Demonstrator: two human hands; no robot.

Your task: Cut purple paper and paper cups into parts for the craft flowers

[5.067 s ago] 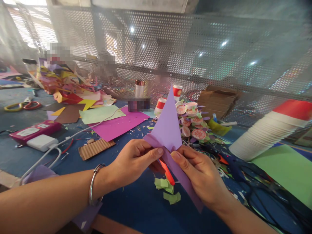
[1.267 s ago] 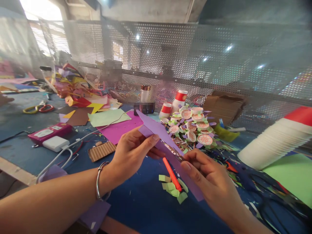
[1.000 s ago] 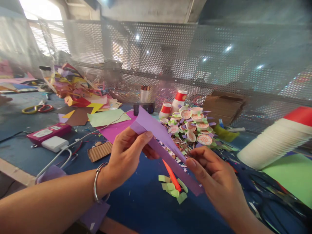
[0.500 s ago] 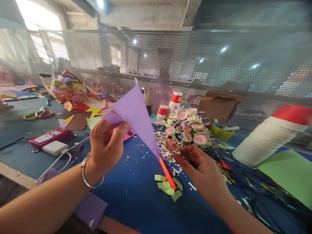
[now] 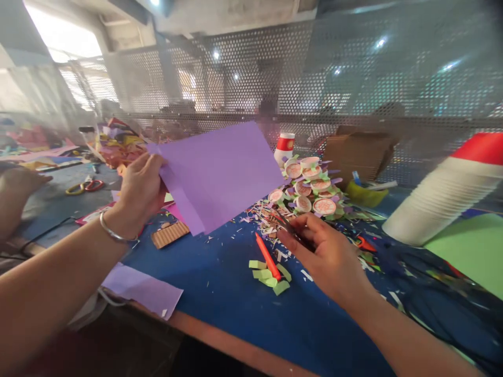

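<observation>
My left hand (image 5: pixel 143 183) pinches the left edge of a large purple paper sheet (image 5: pixel 226 175), held up above the table with a fold along its left side. My right hand (image 5: pixel 320 248) is closed on a pair of scissors (image 5: pixel 290 226); its dark metal blades point up and left, and the fingers partly hide it. Between the hands, an orange pen (image 5: pixel 268 255) lies among small light-green paper pieces (image 5: pixel 271 277). Another purple paper piece (image 5: pixel 147 290) lies at the table's front edge. Corrugated cardboard (image 5: pixel 170 234) sits below the raised sheet.
Behind my right hand stands a heap of decorated paper-cup pieces (image 5: pixel 310 186) amid scraps. Stacked white cups (image 5: pixel 444 193) lean at the right by green paper (image 5: pixel 471 251) and black cables. Red-and-yellow scissors (image 5: pixel 84 186) and another person's hand (image 5: pixel 23 183) are at the left.
The purple sheet has turned from a narrow angled view to a broad face, moving with my left hand up and left. My right hand keeps the scissors nearly in place.
</observation>
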